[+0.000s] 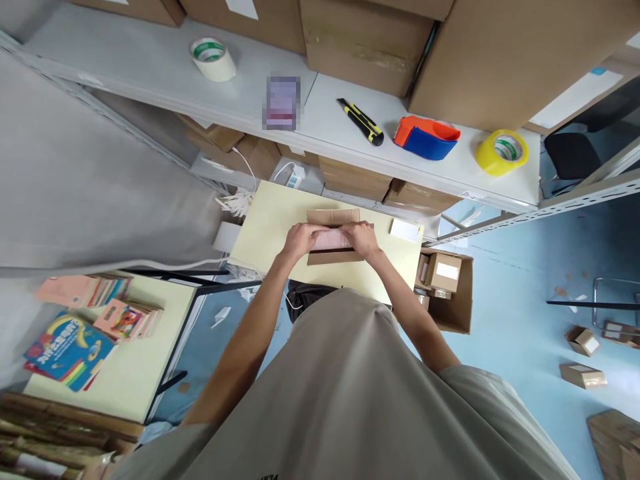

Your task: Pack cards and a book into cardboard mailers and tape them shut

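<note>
An open cardboard box (334, 257) with its flaps folded out lies on the pale yellow table (273, 207). A flat, pale pink bundle (332, 240) sits in the box's opening; I cannot make out what kind of thing it is. At its left end, my left hand (300, 241) is closed with the thumb and fingers on it. My right hand (362, 239) grips the bundle's right end, fingers bent over it. The box's inside is mostly hidden by the bundle and the hands. A small white box (405, 230) rests on the table to the right.
On the shelf (320, 110) ahead lie tape rolls (216, 61) (501, 153), a box cutter (361, 122) and a red-and-blue tape dispenser (427, 138). A carton of small boxes (461, 300) stands on the floor at right. Books (70, 350) cover part of a left side table.
</note>
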### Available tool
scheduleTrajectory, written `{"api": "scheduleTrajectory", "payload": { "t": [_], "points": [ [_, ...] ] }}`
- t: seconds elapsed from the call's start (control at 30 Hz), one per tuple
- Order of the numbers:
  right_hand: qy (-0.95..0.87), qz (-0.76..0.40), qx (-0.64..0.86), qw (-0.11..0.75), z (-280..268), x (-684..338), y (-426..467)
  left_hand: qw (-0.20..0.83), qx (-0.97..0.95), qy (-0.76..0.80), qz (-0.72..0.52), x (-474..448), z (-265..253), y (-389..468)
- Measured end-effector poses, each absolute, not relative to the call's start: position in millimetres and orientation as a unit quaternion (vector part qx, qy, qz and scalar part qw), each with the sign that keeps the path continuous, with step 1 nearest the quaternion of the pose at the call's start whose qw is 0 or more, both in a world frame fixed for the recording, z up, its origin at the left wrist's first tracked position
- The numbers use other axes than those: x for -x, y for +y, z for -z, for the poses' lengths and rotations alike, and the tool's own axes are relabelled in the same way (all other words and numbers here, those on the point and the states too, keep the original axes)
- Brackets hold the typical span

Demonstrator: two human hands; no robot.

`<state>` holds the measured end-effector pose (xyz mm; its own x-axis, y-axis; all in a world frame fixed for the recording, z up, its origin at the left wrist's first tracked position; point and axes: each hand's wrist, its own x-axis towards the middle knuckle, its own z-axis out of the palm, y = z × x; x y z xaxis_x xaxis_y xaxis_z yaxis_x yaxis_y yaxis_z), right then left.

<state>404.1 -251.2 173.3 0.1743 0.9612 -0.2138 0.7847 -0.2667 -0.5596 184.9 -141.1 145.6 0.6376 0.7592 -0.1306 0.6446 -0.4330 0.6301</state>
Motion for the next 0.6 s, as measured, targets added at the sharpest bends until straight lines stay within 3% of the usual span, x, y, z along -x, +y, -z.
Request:
{"api": "scheduleTrajectory", "payload": {
  "t": [0.4,0.47,0.6],
  "points": [
    [-0.589,-0.276,0.756,0.074,-134,-395,-256,0.319,-0.843,0.433,-0.024,-203,-103,-168],
    [-0.591,-0.267,0.755,0.095,-136,-404,-267,0.322,-0.843,0.427,-0.059,-195,-107,-173],
    [-0.509,-0.209,0.806,0.217,-133,-435,-300,0.282,-0.784,0.51,-0.213,-160,-110,-185]
  ]
}}
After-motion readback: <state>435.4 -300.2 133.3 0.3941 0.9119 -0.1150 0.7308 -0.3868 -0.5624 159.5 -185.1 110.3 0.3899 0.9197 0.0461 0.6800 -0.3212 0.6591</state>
